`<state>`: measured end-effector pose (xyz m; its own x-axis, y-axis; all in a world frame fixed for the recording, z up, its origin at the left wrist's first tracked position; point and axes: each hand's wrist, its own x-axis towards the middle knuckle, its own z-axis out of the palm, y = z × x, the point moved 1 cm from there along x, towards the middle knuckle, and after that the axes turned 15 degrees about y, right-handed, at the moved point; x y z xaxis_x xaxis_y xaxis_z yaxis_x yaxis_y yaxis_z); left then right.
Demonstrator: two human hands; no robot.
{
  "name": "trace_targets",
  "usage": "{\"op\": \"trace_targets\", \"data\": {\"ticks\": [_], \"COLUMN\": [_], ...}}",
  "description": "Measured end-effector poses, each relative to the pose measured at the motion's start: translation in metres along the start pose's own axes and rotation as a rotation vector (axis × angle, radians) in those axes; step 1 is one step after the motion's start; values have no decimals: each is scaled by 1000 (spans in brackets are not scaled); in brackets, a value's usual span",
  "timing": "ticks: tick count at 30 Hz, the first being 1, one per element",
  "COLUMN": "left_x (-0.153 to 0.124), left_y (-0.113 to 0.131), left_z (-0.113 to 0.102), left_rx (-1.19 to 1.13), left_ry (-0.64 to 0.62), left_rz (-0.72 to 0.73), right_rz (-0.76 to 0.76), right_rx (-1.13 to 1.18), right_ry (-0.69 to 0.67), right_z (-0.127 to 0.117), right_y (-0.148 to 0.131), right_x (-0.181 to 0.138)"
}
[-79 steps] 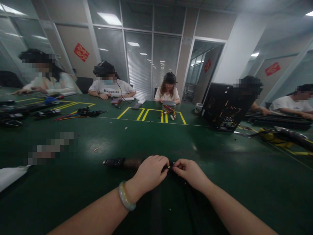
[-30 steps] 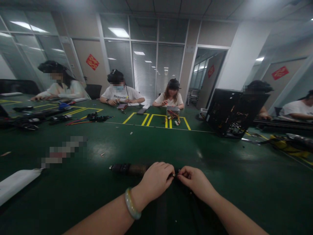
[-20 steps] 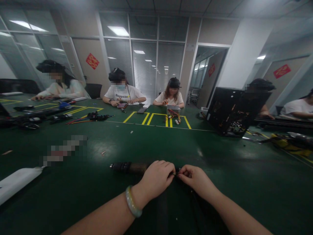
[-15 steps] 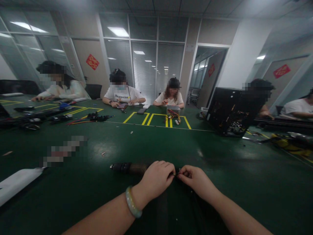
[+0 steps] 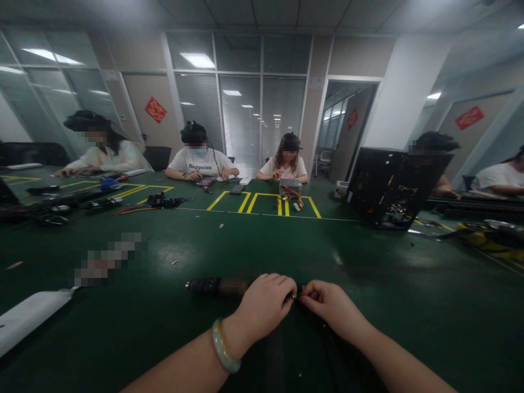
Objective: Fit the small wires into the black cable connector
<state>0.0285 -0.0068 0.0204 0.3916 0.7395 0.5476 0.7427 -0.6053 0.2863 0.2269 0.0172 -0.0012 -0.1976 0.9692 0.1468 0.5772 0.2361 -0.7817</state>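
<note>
My left hand [image 5: 264, 308], with a pale green bangle on its wrist, is closed in a pinch at the near middle of the green table [image 5: 368, 284]. My right hand [image 5: 331, 305] is also pinched, its fingertips meeting the left hand's around a tiny part I cannot make out. Under both hands lies a dark object [image 5: 295, 349], perhaps black fabric or cable, hard to tell in the dim light. A dark cylindrical tool [image 5: 215, 286] lies on the table just left of my left hand, partly hidden behind it.
An open black computer case [image 5: 385, 188] stands at the right. Several people sit round the far side of the table. Yellow marking lines and a small box with coloured wires [image 5: 289, 191] are mid-table. Cables and tools [image 5: 82, 202] lie at the left. A white sheet [image 5: 24, 322] lies near left.
My hands stay together in the same pinch. The view has shifted slightly as my head moved; nothing on the table has moved.
</note>
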Motion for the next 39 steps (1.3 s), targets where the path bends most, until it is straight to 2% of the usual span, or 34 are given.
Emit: {"op": "trace_targets", "data": {"ticks": [33, 39], "left_x": [0, -2], "left_y": [2, 1], "left_z": [0, 1], "left_rx": [15, 21], "left_ry": [-11, 17], "left_rz": [37, -35], "right_rz": [-14, -14], "right_rx": [1, -7], "right_ry": [18, 29], "right_z": [-2, -1], "right_y": [-2, 0], "right_x": [-1, 0]}}
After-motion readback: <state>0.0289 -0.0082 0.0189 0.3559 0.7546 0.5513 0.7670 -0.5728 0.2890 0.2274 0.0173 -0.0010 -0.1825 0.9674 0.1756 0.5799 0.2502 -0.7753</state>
